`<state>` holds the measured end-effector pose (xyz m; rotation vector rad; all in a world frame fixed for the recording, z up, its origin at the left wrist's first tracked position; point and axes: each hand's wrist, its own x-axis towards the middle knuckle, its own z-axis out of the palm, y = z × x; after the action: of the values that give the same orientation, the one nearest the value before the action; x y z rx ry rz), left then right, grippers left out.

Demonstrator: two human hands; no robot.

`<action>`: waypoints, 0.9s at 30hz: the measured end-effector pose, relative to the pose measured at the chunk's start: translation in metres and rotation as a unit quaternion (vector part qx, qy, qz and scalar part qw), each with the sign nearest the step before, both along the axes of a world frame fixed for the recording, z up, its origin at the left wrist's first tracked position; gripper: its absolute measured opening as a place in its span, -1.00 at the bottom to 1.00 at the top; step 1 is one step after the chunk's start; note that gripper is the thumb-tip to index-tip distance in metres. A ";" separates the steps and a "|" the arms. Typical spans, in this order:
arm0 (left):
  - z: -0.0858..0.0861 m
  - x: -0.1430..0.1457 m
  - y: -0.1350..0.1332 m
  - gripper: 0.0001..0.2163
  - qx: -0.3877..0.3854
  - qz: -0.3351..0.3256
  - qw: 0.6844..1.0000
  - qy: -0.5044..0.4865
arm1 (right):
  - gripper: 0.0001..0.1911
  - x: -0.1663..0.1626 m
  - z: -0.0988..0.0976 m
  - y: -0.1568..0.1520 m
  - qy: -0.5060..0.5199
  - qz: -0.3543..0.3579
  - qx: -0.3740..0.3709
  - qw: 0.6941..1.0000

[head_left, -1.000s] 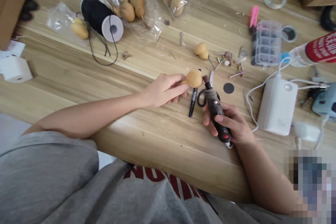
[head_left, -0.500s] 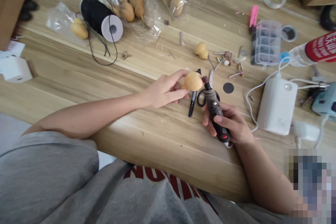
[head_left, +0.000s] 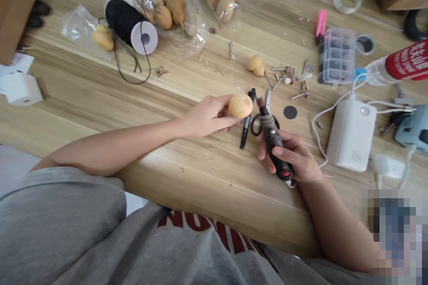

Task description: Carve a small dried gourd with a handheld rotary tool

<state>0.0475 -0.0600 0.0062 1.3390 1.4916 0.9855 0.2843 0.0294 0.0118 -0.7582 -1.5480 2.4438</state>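
Note:
Between the fingers and thumb of my left hand (head_left: 212,116) is a small tan gourd (head_left: 240,106), its rounded end turned up and to the right. My right hand (head_left: 296,156) is wrapped round a black and grey rotary tool (head_left: 272,138). A brownish grinding bit (head_left: 260,102) at the tool's tip stands a little apart from the gourd. Under and between the hands lie a black marker (head_left: 245,131) and a pair of scissors (head_left: 268,100), partly covered by the tool. Another small gourd (head_left: 256,65) rests farther back, beside loose grinding bits (head_left: 286,80).
Bagged gourds (head_left: 174,6) and a black cord spool (head_left: 129,24) stand at the back left. On the right are a clear compartment box (head_left: 338,55), a white power bank (head_left: 352,136) with cables, and a red-labelled bottle (head_left: 406,62). A dark disc (head_left: 290,112) lies near the tool.
My left hand has drawn the gourd left, away from the bit, and tilted it so its rounded end shows more. My right hand and the rotary tool stay nearly still.

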 end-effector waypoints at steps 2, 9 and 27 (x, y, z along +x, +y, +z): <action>-0.003 -0.001 0.000 -0.85 0.010 0.004 1.000 0.005 | -0.73 0.000 0.000 0.000 -0.005 -0.004 -0.002 1.000; -0.005 -0.001 0.000 -0.69 -0.004 0.003 1.000 -0.021 | -0.71 0.000 0.000 -0.001 -0.005 -0.012 -0.009 1.000; -0.004 0.001 -0.003 -0.88 0.044 0.051 0.998 -0.019 | -0.72 0.000 -0.002 0.001 0.001 -0.006 -0.007 1.000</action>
<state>0.0483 -0.0634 0.0019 1.3080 1.5162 1.1477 0.2846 0.0305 0.0103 -0.7639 -1.5226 2.4483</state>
